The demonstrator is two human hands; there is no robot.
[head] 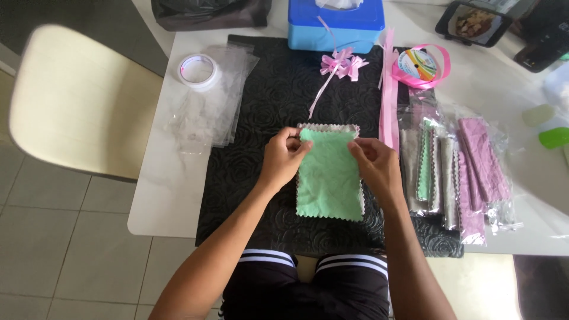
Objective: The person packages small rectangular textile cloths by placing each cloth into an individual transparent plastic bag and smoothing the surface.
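A light green cloth (329, 181) with zigzag edges lies on a black embossed mat (261, 106), on top of a grey cloth (329, 127) whose edge shows along its top. My left hand (284, 157) pinches the green cloth's top left corner. My right hand (374, 163) pinches its top right corner. A pink ribbon bow (342, 63) with a trailing strand lies on the mat above the cloths.
Clear plastic bags (213, 101) and a tape roll (197, 70) lie at left. A blue tissue box (335, 24) stands at the back. Pink ribbon spool (419, 65), packed cloths in sleeves (456, 172), a phone (474, 22) are at right. A cream chair (83, 101) stands left.
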